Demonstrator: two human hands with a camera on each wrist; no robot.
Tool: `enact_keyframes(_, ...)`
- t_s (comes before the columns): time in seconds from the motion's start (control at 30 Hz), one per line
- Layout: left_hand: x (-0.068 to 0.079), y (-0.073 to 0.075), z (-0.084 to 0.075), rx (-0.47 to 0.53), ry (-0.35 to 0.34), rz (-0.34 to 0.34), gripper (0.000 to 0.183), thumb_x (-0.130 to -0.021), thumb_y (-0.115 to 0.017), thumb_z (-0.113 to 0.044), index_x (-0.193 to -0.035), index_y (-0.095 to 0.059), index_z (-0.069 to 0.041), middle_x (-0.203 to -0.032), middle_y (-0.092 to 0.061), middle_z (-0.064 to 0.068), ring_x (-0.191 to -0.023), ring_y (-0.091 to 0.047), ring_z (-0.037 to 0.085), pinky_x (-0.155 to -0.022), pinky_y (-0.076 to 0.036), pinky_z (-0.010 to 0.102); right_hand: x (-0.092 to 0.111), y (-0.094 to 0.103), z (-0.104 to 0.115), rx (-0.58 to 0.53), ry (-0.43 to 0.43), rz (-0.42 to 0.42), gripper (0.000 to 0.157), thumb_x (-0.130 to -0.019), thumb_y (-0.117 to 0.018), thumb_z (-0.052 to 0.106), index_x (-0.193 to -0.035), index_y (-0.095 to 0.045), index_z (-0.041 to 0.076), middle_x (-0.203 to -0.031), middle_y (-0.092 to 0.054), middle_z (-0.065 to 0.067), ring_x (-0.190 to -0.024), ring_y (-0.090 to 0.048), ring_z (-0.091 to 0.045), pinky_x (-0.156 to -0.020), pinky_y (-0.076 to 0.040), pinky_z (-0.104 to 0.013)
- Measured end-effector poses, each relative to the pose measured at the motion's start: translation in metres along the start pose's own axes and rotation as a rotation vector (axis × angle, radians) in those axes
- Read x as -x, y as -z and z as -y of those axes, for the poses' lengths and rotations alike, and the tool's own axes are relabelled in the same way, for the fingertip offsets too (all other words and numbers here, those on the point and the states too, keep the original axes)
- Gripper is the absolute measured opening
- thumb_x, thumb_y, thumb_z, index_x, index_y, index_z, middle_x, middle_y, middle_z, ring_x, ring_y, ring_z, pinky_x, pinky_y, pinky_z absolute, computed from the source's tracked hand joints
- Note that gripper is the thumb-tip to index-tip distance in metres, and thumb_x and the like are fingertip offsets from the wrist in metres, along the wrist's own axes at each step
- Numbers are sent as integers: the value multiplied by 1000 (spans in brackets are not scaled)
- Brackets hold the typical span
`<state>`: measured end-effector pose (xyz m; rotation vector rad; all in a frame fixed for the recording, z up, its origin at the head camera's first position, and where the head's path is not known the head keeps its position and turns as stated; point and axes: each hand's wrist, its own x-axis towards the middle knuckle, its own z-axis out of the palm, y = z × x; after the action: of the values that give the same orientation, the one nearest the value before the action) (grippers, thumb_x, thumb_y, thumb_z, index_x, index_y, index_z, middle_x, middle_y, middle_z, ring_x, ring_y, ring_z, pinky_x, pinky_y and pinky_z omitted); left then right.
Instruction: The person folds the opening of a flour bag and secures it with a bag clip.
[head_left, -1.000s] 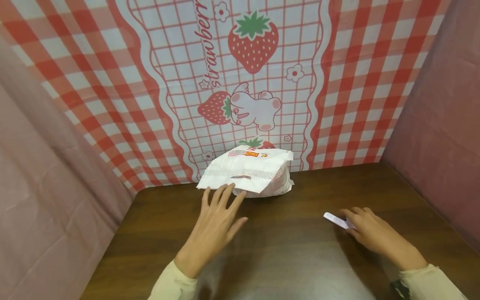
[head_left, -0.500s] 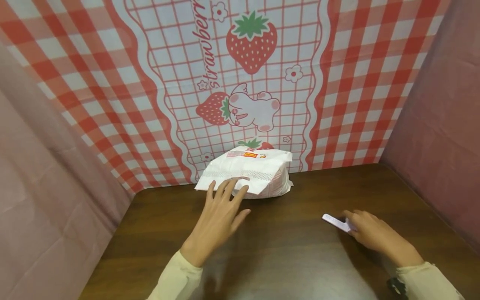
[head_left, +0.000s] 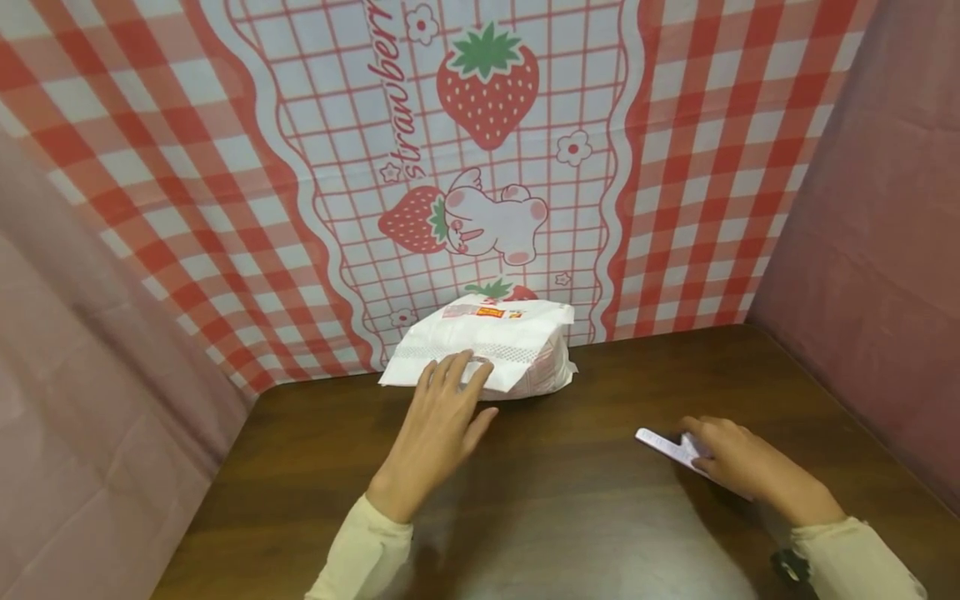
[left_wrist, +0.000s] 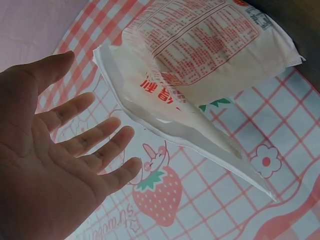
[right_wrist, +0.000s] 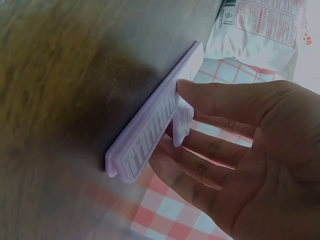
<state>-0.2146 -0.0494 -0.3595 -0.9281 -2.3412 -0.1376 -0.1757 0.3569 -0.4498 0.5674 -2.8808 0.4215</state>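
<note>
1. Four o'clock: our right hand [head_left: 738,462] is pinching a lilac bar [right_wrist: 147,135].
2. Seven o'clock: our left hand [head_left: 435,425] is hovering, fingers spread.
3. One o'clock from there: a white bag [head_left: 487,335] is sitting nearby.
4. Twelve o'clock: a strawberry-print cloth [head_left: 487,167] is hanging.

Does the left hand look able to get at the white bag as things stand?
Most likely yes: the left hand is empty, its fingers are right by the white bag, and nothing shows between them; the right hand is off to one side.
</note>
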Motion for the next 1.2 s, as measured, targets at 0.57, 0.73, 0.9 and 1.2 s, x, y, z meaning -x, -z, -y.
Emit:
enact_keyframes(0.57, 4, -10, 3, 66, 56, -18, 53, -89, -75, -27, -134, -56, -8, -136, -51, 17, -123, -50, 35, -102, -40, 52, -1, -1, 0, -4, -10, 0, 39, -70, -84, 3, -103, -64, 2, -85, -62, -1, -75, -57, -18, -63, -48, -41)
enact_keyframes(0.73, 3, -13, 6, 66, 66, -12, 55, -88, -76, -26, -135, -55, -8, -136, -51, 17, -124, -50, 35, -103, -40, 54, -1, -1, -2, 0, -10, 8, 39, -70, -84, 3, -103, -64, 2, -86, -62, -2, -75, -56, -19, -63, -47, -41)
enact_keyframes(0.9, 4, -17, 9, 69, 77, -3, 56, -88, -77, -26, -137, -55, -10, -137, -52, 18, -125, -50, 35, -103, -39, 55, -2, -3, -1, 1, -4, 5, 38, -70, -84, 3, -103, -65, 3, -84, -60, 0, -73, -54, -16, -61, -46, -40)
enact_keyframes(1.2, 4, -27, 16, 102, 103, 3, 53, -87, -78, -24, -134, -55, -16, -136, -52, 16, -126, -50, 35, -103, -39, 55, -11, -4, 4, -22, 15, -14, 34, -75, -82, 8, -104, -65, 2, -82, -61, 2, -73, -55, -13, -62, -48, -39)
